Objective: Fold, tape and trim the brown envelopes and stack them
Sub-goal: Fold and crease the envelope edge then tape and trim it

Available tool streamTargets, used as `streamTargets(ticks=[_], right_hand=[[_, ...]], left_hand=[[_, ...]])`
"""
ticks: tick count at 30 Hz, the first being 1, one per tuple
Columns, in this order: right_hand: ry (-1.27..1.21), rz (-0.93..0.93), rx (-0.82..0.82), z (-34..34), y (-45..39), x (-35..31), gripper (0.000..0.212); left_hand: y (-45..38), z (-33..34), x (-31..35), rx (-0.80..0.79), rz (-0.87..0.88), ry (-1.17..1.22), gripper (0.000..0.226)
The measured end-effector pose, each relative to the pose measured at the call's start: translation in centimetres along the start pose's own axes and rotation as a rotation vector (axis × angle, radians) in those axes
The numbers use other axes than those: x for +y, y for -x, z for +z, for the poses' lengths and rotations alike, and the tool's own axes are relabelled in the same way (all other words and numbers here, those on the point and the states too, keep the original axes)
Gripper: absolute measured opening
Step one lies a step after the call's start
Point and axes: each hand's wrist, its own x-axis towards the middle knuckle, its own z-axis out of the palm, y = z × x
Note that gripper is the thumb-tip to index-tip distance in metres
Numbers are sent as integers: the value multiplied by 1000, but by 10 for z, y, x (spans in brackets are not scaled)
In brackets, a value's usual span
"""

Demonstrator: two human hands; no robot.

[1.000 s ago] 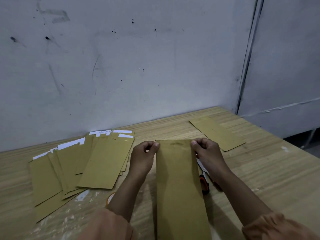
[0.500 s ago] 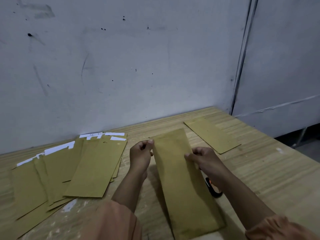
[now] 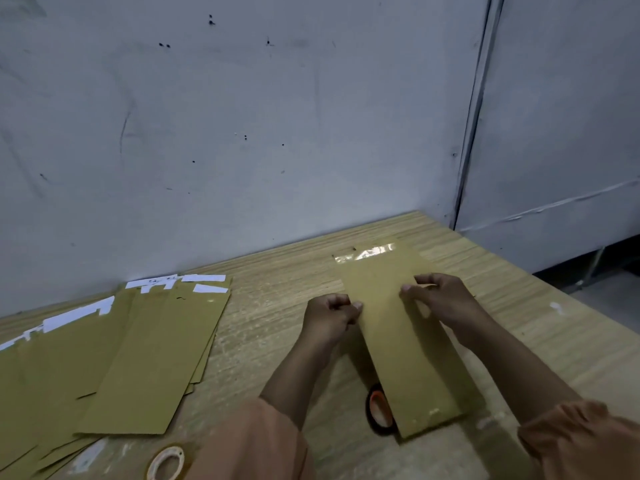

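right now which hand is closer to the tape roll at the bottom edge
Left. The left hand is up and right of the tape roll, pinching the envelope; the right hand is farther right.

A light wood-grain table (image 3: 277, 317) is set against the wall. A fanned pile of brown paper envelopes (image 3: 138, 358), a clear tape roll (image 3: 166, 462) and orange-handled scissors (image 3: 379, 410) are laid straight on it.
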Motion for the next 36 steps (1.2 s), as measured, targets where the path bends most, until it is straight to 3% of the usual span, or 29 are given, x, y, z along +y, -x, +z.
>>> streamTargets(ticks=[9, 20, 27, 32, 36], right_hand=[[167, 21, 89, -18, -62, 27, 41], [394, -50, 200, -27, -139, 34, 39], [545, -70, 227, -17, -159, 51, 32], [679, -55, 259, -14, -151, 46, 28], [796, -148, 273, -4, -125, 38, 29]], left_hand=[[-76, 41, -7, 184, 7, -11, 24], [-146, 83, -7, 191, 40, -166, 12], [-157, 88, -12, 252, 86, -338, 23], [-153, 86, -6, 201, 69, -347, 26], [-133, 70, -5, 112, 152, -448, 17]])
